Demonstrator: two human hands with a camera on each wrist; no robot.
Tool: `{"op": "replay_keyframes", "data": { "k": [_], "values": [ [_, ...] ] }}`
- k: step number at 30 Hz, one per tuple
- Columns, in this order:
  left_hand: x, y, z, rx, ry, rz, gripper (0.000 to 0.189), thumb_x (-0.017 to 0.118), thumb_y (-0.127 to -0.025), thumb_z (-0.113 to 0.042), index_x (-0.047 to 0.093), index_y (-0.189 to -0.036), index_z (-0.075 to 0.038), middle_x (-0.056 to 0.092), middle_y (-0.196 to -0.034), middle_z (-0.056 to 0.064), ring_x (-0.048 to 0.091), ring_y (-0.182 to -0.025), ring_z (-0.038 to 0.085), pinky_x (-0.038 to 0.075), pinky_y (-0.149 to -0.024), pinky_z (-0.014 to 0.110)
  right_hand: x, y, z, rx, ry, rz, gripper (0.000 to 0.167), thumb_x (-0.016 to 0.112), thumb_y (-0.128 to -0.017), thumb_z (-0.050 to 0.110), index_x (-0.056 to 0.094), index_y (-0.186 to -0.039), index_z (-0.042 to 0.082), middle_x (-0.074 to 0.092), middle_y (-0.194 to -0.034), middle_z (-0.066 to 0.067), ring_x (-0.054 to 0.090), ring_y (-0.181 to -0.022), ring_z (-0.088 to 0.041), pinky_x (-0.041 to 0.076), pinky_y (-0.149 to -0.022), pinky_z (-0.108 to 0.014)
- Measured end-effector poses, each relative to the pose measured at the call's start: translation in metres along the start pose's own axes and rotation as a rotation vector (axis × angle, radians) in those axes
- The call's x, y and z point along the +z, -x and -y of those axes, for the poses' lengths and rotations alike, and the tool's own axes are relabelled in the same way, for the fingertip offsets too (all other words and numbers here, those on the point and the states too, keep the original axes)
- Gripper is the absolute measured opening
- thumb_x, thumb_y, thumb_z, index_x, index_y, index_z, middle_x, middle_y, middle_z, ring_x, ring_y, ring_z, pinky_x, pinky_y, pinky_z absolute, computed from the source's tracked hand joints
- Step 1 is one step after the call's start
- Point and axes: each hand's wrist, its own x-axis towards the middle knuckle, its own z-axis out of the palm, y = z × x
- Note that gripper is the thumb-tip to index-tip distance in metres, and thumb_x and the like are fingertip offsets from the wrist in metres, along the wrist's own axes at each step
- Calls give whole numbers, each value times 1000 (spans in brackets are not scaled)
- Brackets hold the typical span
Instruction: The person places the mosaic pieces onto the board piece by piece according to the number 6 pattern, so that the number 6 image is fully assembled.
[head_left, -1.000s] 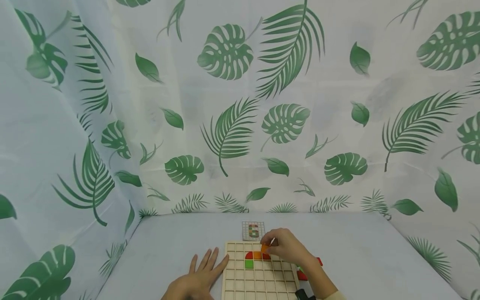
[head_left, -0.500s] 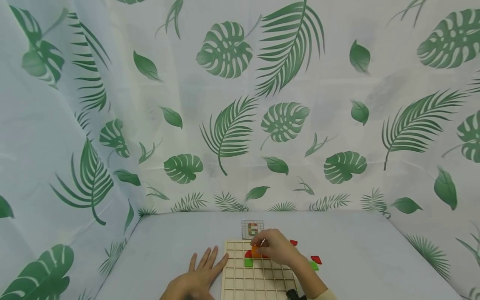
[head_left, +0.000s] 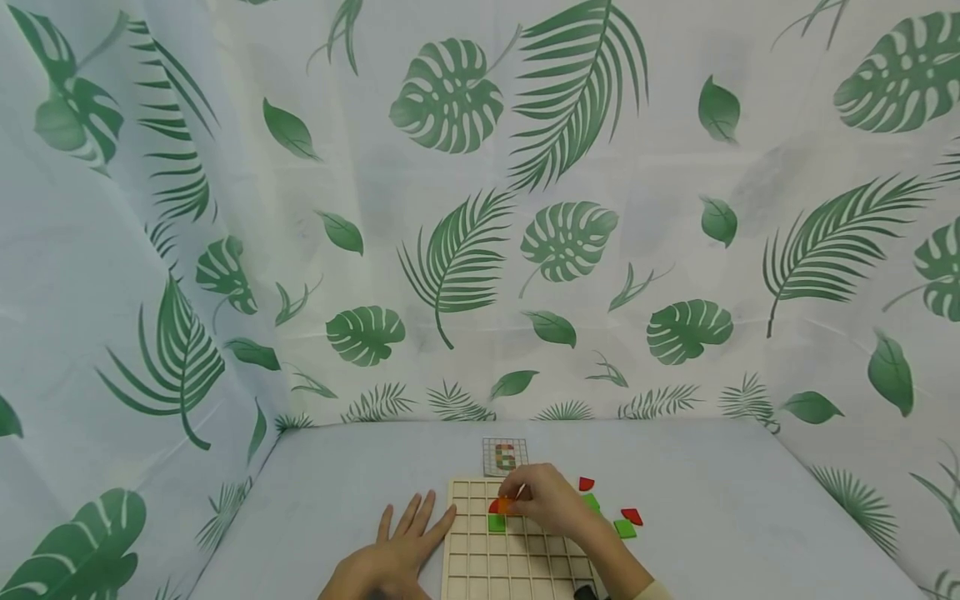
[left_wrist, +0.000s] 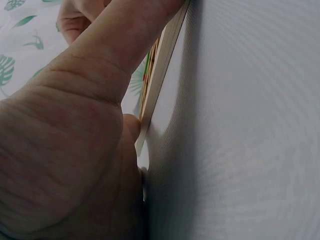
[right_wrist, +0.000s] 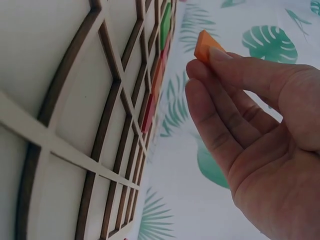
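My right hand (head_left: 551, 500) pinches an orange tile (right_wrist: 203, 46) between thumb and fingers, raised off the wooden grid board (head_left: 478, 568). A green square tile (head_left: 497, 523) and a red tile (head_left: 492, 507) with a curved edge lie in the board's cells just left of that hand. In the right wrist view, an orange tile (right_wrist: 157, 80) and a second red tile (right_wrist: 148, 114) also sit in the grid; the right hand mostly covers these from the head camera. My left hand (head_left: 393, 554) lies with fingers spread on the table, its thumb at the board's left edge.
Behind the board lies a gridded card (head_left: 505, 457) with a coloured 6-shaped figure. Loose red (head_left: 632, 516) and green (head_left: 625, 528) tiles are scattered right of the board. A black object (head_left: 585, 592), partly cut off, is at the bottom edge.
My right hand has moved left over the board with the orange tile, uncovering loose tiles on the right. The left hand stays in place.
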Motion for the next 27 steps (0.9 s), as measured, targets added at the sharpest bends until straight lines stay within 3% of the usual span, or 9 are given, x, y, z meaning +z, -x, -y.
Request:
{"op": "replay_keyframes", "data": {
  "k": [17, 27],
  "values": [
    [0, 0, 1, 5, -2, 4, 128, 86, -69, -70, 12, -168, -35, -3, -176, 16, -6, -162, 43, -7, -120, 76, 12, -1, 3, 38, 4, 75, 10, 81, -87, 3, 81, -93, 11, 78, -94, 3, 65, -80, -2, 56, -70, -21],
    [-1, 2, -1, 13, 17, -1, 128, 88, -70, -66, 13, -168, -34, -1, -176, 18, -5, -161, 44, -7, -120, 76, 17, -2, 2, 3, 40, 116, 12, 85, -84, 5, 81, -92, 14, 78, -94, 8, 65, -81, 1, 57, -73, -21]
  ]
}}
